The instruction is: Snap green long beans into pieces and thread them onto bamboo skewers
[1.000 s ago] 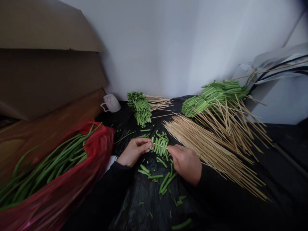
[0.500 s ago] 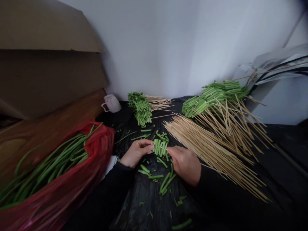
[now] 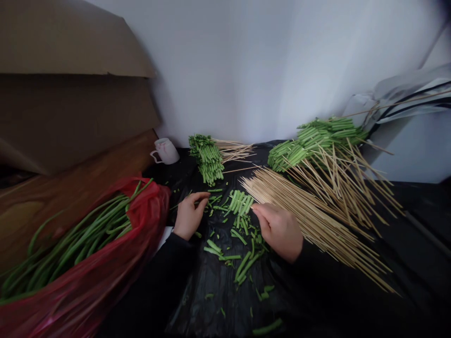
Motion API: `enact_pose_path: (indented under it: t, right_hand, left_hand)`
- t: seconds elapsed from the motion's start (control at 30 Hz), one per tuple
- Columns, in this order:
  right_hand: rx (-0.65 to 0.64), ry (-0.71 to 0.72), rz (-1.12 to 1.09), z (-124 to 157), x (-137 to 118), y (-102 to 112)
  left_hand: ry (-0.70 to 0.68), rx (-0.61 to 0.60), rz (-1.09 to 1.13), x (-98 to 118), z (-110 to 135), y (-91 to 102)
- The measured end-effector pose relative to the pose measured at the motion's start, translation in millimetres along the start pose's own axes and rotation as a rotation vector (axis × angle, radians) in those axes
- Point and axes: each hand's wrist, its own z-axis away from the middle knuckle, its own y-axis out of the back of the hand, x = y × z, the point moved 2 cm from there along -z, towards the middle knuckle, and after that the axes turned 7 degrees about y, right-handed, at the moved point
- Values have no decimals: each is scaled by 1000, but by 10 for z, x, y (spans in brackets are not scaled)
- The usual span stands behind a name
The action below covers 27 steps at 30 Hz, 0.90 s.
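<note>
My right hand (image 3: 278, 230) is closed in a pinch round the near end of a bamboo skewer, most of which is hidden. Cut green bean pieces (image 3: 240, 202) sit side by side on that skewer, just beyond my fingertips. My left hand (image 3: 191, 215) is apart from the skewer, thumb and forefinger separated, and nothing shows between them. Below and between the hands, loose bean pieces (image 3: 239, 236) lie scattered on black plastic sheeting (image 3: 207, 319). Close to my right hand runs a pile of bare bamboo skewers (image 3: 310, 218).
A red plastic bag (image 3: 150, 225) of long green beans (image 3: 84, 234) is at left. Stacked bean skewers stand at the back centre (image 3: 207, 159) and back right (image 3: 322, 138). A white mug (image 3: 167, 151) and a cardboard box (image 3: 77, 117) are on the left, before a pale wall (image 3: 246, 70).
My left hand has let go of the bean pieces and moved left and slightly up. My right hand, still pinching the skewer, has shifted slightly right and up with it.
</note>
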Motion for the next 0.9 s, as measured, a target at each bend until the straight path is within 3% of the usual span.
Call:
enact_pose_path:
  t: [0.1,0.2,0.37,0.47,0.57,0.73,0.8,0.9]
  right_hand:
    - [7,19,-2,8,-14,-8]
    - [5,29,-8,13,-22,-16]
    - [-10,27,7,20,-31,-29]
    - [-9,22,9,24,-34,-36]
    - [-17,17,19,26,-39,-44]
    - [-53,25,29,27,-44,-57]
    - [-60,30,31,29,-43,-61]
    - [-70,36,37,34,-42,-70]
  left_hand:
    - [-86,3,-389,-13,16,-34]
    - [-66,-30,-659,-31,31,-30]
    - [-71,-30,-722,-18,40,16]
    - [-95,27,-543,16,32,30]
    - [-33,27,-139,51,35,10]
    - [355,-216,603,126,118,-122]
    - [467,-280,748,178,158,-162]
    - [527,-325,834,246,191,-188]
